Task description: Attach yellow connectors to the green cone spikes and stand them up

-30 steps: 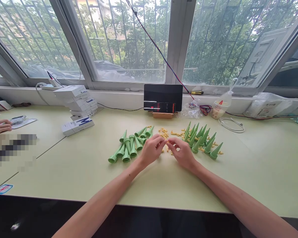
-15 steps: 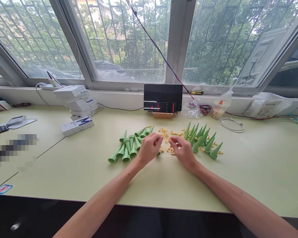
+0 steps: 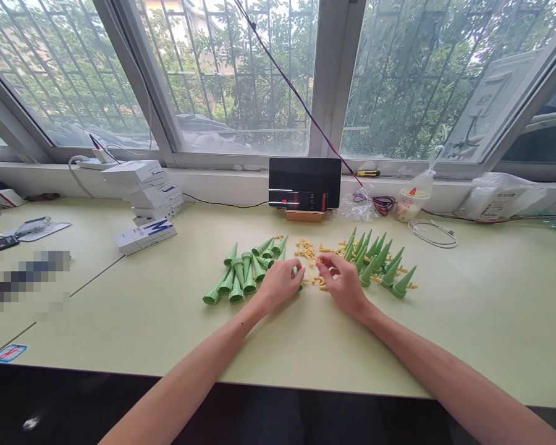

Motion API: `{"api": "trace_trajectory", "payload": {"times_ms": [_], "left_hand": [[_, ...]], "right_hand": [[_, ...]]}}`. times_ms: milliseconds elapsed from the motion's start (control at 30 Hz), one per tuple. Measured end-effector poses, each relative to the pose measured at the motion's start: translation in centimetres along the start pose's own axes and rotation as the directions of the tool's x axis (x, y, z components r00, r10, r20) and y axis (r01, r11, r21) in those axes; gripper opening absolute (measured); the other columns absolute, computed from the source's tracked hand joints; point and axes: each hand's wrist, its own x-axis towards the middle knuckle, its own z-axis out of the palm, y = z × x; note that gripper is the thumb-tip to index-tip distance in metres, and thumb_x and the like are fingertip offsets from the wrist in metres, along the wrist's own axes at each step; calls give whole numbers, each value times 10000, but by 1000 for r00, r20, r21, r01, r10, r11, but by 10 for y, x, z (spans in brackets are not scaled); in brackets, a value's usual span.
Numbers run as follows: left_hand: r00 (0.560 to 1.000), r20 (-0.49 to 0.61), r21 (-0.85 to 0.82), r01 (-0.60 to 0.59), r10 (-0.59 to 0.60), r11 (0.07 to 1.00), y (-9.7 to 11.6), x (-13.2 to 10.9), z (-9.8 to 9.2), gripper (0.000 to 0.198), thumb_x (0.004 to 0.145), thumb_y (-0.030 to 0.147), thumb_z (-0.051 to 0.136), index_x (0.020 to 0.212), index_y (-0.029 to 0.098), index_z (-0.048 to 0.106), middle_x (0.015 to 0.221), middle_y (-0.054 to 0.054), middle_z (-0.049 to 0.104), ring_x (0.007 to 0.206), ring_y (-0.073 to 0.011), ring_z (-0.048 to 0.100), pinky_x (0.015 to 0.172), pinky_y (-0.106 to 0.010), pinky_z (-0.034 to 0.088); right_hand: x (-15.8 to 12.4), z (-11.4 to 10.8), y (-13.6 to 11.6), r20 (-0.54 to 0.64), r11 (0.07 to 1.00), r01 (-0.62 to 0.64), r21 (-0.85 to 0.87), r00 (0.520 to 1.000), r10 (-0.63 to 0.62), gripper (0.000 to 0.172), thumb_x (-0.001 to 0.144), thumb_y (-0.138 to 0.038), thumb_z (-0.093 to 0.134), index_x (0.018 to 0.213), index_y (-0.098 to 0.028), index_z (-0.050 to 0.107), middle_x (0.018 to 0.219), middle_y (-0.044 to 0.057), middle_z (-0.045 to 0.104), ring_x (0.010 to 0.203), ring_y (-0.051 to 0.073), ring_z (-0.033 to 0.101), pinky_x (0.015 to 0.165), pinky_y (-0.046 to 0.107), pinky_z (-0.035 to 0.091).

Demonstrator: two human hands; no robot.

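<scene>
My left hand (image 3: 282, 285) is low over the table, its fingers closed around a green cone (image 3: 301, 278) that they mostly cover. Opposite it, my right hand (image 3: 343, 281) pinches a small yellow plastic piece (image 3: 319, 262) between thumb and forefinger. Several green hollow cones (image 3: 236, 290) lie on their sides left of my left hand, open ends toward me. Loose yellow pieces (image 3: 305, 249) are heaped just beyond and between the hands. More green cones (image 3: 393, 272) stand upright in a group to the right, with yellow pieces sticking out at their bases.
A black screen (image 3: 304, 176) on a small brown stand is at the back, a phone leaning against it. White boxes (image 3: 146, 235) are stacked at left. A cup in a plastic bag (image 3: 410, 203) and a coiled white cable (image 3: 432, 233) are at the back right.
My left hand has come down from its raised pinch to the green cone on the table. My right hand keeps its pinch in nearly the same place.
</scene>
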Motion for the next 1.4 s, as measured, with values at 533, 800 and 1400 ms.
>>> {"api": "trace_trajectory", "payload": {"times_ms": [533, 800, 1400], "left_hand": [[998, 50, -10, 47, -46, 999, 5, -2, -2, 408, 935, 548, 399, 782, 211, 568, 577, 5, 564, 550, -175, 505, 526, -279, 304], [994, 93, 22, 54, -55, 998, 5, -2, -1, 354, 926, 526, 424, 817, 211, 541, 640, -5, 607, 599, -186, 540, 552, -281, 314], [994, 93, -85, 71, -63, 994, 9, -3, -2, 197, 874, 369, 471, 763, 216, 526, 565, 46, 481, 534, -136, 414, 542, -256, 288]], "right_hand": [[0, -1, -1, 21, 1000, 17, 6, 1000, -17, 224, 935, -390, 540, 950, -187, 634, 870, 64, 676, 649, 160, 623, 557, 281, 544], [0, 0, -2, 12, 1000, 9, 6, 1000, -9, 227, 930, -390, 545, 952, -182, 632, 867, 67, 671, 656, 163, 622, 572, 283, 541], [-1, 0, -2, 4, 1000, 14, 8, 1000, -14, 200, 925, -351, 551, 962, -172, 633, 852, 61, 669, 664, 160, 628, 579, 275, 537]]}}
